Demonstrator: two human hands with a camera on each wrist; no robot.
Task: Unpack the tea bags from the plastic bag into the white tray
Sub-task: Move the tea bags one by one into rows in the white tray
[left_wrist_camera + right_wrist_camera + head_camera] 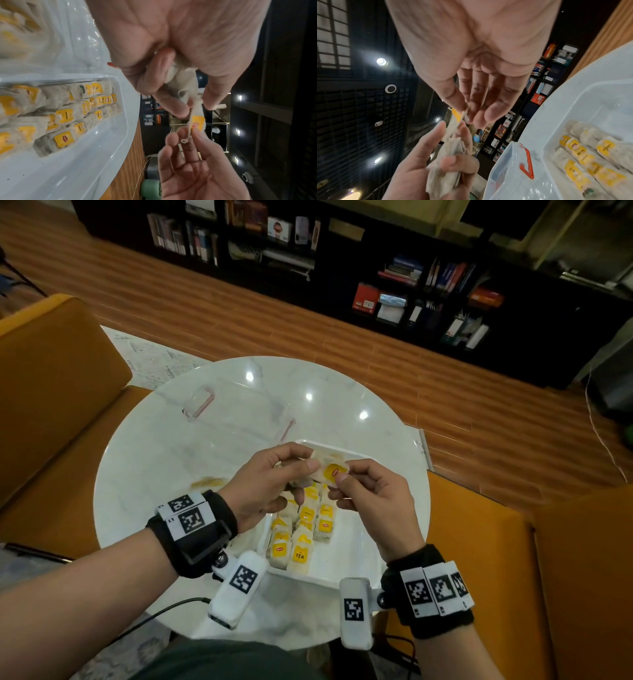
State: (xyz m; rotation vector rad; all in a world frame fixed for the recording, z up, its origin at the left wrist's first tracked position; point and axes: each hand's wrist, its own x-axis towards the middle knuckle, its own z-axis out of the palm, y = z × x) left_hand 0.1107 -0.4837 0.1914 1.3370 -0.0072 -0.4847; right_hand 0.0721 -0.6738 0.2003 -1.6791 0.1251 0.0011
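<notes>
Both grips pinched one tea bag (329,473) above the white tray (359,553): left hand (265,487), right hand (373,501). Opposed pulling could tear it.

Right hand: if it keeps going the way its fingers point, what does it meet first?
Probably the left hand: the right hand points at it across the tea bag both pinch. Depth unclear.

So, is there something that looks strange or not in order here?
One yellowish scrap lies alone on the table, apart from the neat rows of tea bags in the white tray. What it is, I cannot tell. Nothing looks spilled.
</notes>
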